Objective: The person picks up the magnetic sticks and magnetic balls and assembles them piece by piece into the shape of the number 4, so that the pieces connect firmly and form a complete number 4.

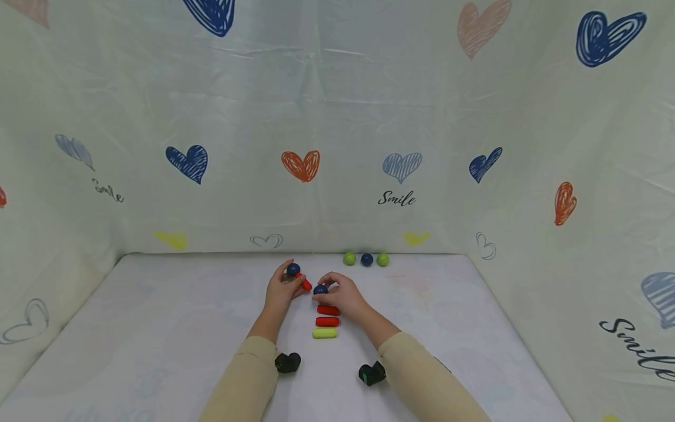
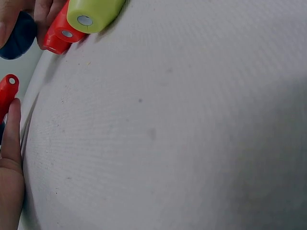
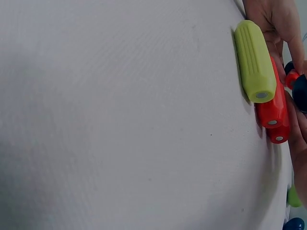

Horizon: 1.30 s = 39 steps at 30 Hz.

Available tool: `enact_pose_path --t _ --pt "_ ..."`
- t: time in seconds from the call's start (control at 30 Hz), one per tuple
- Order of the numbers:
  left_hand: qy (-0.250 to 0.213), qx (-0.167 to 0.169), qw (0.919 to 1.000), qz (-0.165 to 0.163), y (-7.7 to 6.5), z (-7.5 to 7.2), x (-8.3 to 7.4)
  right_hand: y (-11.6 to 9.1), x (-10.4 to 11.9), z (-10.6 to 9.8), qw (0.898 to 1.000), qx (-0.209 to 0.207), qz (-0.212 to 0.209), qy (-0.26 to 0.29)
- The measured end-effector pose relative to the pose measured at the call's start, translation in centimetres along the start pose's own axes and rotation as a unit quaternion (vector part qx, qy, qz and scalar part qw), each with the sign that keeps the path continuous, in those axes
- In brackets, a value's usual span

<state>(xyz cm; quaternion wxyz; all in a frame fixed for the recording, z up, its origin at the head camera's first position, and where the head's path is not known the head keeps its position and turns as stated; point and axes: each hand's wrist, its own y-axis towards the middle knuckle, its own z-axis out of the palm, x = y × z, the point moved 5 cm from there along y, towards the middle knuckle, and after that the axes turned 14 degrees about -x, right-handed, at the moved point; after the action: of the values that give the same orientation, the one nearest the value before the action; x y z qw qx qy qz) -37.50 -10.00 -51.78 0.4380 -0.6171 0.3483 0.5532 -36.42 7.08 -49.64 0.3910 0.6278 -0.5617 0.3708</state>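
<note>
My left hand point(image 1: 278, 295) grips a red magnetic rod point(image 1: 306, 285) with a blue ball point(image 1: 293, 269) at its far end. Between thumb and fingers, my right hand point(image 1: 348, 295) pinches another blue ball point(image 1: 320, 289), held just right of the rod's free end. The left wrist view shows a silver disc on that end of the red rod point(image 2: 9, 86). Nearer to me, two red rods point(image 1: 328, 322) and a lime-green rod point(image 1: 324, 333) lie side by side in a column below my right hand. They too have silver discs in their ends.
At the table's back edge stand a green ball point(image 1: 349, 258), a blue ball point(image 1: 367, 259) and a second green ball point(image 1: 383, 259) in a row. Behind the white table point(image 1: 174, 328) hangs a curtain point(image 1: 348, 117) printed with hearts. Dark wrist cameras point(image 1: 287, 363) sit at both sleeves.
</note>
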Motion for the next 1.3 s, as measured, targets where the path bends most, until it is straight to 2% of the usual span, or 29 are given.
enact_pose_path --t 0.3,1.3 --pt "-0.004 0.001 1.0000 0.005 -0.1 0.0 0.0 -0.1 0.7 0.2 0.996 -0.015 -0.052 -0.072" --pt "0.002 0.008 0.9999 0.011 -0.1 -0.1 -0.2 0.3 0.6 1.5 0.992 -0.028 -0.059 -0.107"
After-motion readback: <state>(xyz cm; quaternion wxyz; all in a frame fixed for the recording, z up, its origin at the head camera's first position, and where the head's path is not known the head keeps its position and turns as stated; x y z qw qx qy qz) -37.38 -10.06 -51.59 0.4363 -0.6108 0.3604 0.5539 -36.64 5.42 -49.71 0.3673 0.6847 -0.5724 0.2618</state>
